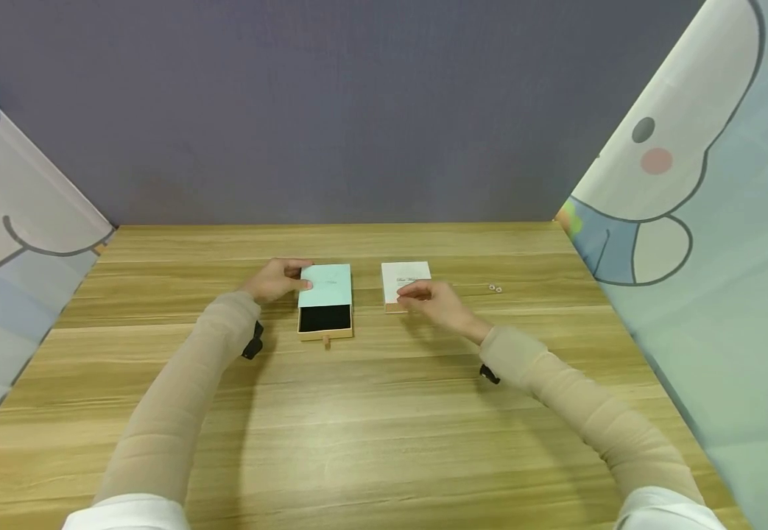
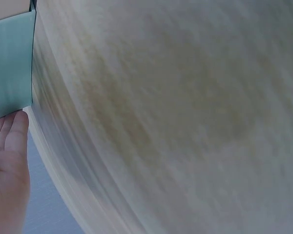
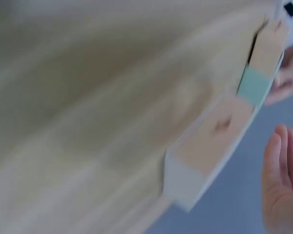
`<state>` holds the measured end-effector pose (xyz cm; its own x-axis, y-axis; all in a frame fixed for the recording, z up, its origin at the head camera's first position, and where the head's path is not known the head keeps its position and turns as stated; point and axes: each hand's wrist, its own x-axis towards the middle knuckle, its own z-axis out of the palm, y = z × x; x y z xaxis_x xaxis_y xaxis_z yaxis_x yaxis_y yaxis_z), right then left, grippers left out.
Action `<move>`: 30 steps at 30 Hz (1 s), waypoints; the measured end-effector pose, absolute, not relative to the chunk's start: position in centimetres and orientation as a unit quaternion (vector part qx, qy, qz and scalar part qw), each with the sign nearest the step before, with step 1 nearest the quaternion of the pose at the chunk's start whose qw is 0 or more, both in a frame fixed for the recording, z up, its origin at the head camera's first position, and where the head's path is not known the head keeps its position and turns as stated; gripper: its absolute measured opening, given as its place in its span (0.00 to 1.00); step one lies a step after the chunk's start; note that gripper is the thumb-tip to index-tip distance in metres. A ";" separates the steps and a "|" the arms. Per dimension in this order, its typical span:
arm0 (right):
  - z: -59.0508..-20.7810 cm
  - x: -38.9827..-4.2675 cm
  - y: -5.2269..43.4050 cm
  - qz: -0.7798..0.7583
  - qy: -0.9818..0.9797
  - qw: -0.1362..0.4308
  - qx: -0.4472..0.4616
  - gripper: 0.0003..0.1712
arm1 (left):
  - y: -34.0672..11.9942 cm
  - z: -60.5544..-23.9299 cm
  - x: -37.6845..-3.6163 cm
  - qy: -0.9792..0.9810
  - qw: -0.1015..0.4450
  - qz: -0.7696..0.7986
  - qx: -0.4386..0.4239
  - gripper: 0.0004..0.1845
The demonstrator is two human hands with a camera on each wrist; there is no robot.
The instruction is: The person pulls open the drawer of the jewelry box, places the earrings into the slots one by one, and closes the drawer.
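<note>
Head view shows your left hand (image 1: 276, 280) gripping the mint-green sleeve of the small tan cardboard drawer box (image 1: 325, 300), its black-lined drawer slid partly out toward you on the wooden worktop (image 1: 384, 412). Your right hand (image 1: 438, 303) rests loose-fingered on the white card-topped insert (image 1: 405, 277) just beside it, grasping nothing.

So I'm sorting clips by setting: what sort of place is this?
Probably a screened-off recording booth: a wooden table, a plain grey backdrop and cartoon-print side curtains enclosing it.
</note>
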<state>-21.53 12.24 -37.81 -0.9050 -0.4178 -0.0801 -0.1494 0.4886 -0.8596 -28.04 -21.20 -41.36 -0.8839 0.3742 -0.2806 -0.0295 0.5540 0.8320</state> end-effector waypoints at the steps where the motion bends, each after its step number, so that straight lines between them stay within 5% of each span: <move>1: -37.6 -21.8 12.8 -0.460 0.859 0.133 -0.180 0.14 | -21.2 -41.3 -28.0 0.855 0.219 0.460 0.101 0.33; 14: -35.2 -24.8 20.5 -0.316 0.921 0.120 -0.195 0.18 | -19.8 -37.7 -25.7 0.858 0.225 0.452 0.094 0.31; 30: -37.0 -26.7 26.5 -0.183 0.961 0.091 -0.186 0.18 | -20.7 -41.5 -27.7 0.865 0.212 0.443 0.103 0.34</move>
<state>-26.71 26.54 -37.02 -0.9142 -0.3912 -0.1061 -0.3246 0.8634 -0.3863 -27.69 -20.68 -41.47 -0.8890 0.3659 -0.2752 -0.0097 0.5859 0.8104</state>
